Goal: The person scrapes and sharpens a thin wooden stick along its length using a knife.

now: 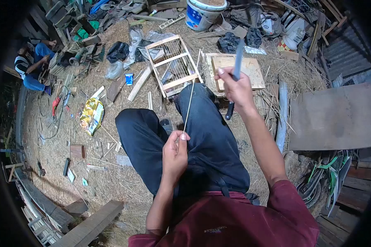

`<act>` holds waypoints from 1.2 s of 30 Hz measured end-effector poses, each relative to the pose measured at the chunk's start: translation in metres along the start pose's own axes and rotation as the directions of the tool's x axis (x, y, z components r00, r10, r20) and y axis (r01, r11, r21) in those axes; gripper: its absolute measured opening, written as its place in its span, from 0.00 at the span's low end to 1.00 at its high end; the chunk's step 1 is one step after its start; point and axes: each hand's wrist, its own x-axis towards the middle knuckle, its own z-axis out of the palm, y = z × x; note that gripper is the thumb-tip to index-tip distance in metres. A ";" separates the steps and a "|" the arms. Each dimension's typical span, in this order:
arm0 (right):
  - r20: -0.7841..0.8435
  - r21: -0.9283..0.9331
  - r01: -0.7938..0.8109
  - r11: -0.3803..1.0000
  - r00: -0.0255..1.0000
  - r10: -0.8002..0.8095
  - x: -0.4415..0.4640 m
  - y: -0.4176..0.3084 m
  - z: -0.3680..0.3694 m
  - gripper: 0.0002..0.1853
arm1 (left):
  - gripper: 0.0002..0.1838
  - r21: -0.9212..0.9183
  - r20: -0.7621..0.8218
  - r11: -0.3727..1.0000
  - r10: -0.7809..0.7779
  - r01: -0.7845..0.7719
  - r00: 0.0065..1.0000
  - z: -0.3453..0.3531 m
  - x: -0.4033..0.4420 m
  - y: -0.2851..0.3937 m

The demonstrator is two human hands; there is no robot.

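My left hand, closed in a pinch, holds the lower end of a thin, pale stick. The stick rises past my right knee towards a wooden frame with thin bars, which looks like a cage panel. In my right hand is a knife, its blade pointing up and its black handle showing below the fist. The blade is apart from the stick. Beyond that hand lies a flat wooden block.
Straw and shavings cover the floor. A yellow packet and a red corded power tool lie to the left, where another person sits. A white bucket stands at the back. To the right are a brown board and a pipe.
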 end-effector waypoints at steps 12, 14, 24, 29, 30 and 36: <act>0.146 0.202 0.193 0.960 0.963 -0.225 -0.028 -0.045 0.060 0.09 | 0.10 -0.022 0.083 1.000 0.011 -0.009 0.996 -0.008 -0.031 0.029; 0.190 0.190 0.212 0.959 0.950 -0.247 -0.033 -0.056 0.064 0.09 | 0.15 -0.116 0.226 0.992 0.079 -0.053 0.971 -0.022 -0.030 0.027; 0.366 0.076 0.323 0.943 0.871 -0.327 -0.049 -0.089 0.090 0.12 | 0.12 -0.182 0.181 0.967 0.209 -0.176 0.961 -0.036 0.008 0.103; 0.345 -0.044 0.376 0.926 0.875 -0.339 -0.050 -0.088 0.090 0.16 | 0.10 -0.257 0.031 0.947 0.206 -0.192 0.978 -0.037 0.032 0.102; 0.358 -0.078 0.370 0.926 0.877 -0.321 -0.049 -0.079 0.084 0.16 | 0.11 -0.309 -0.006 0.927 0.223 -0.214 0.975 -0.041 0.035 0.104; 0.468 0.031 0.240 0.970 0.854 -0.226 -0.080 -0.023 0.065 0.11 | 0.12 -0.334 -0.363 0.844 0.296 -0.420 0.884 -0.056 0.055 0.102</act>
